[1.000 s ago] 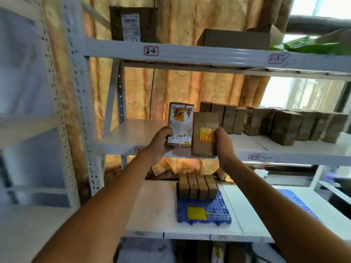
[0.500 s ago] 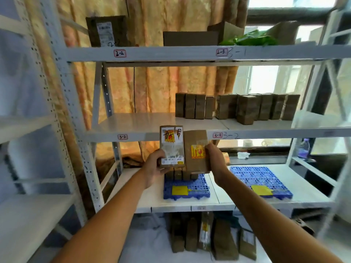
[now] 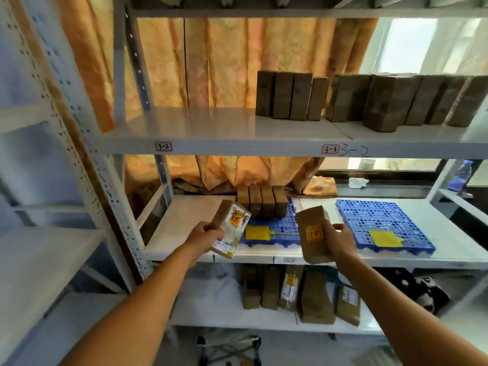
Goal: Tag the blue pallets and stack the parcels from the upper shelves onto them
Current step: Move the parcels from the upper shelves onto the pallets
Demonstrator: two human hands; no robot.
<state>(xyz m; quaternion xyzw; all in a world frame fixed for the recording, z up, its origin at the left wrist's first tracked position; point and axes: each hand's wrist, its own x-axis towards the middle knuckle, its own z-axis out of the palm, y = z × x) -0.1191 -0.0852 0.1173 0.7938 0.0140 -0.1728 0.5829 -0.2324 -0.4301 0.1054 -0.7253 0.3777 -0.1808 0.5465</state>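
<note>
Parcels in both hands: left hand [image 3: 204, 232] grips the labelled parcel [image 3: 230, 231], right hand [image 3: 339, 241] the brown parcel [image 3: 313, 235]. Tagged blue pallet [image 3: 274, 228] sits just beyond them, so stacking's probably next.

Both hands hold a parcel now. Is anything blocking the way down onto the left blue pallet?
Nothing visible. Four parcels fill the left pallet's back edge; its front holds only a flat yellow tag.

Upper shelf [image 3: 211, 128]: row of parcels [image 3: 287, 96] at right.
Middle shelf [image 3: 184, 223]: two pallets [image 3: 380, 220] side by side; four parcels [image 3: 261, 200] on left one.
Bottom shelf [image 3: 211, 307]: more parcels [image 3: 314, 297] standing.
</note>
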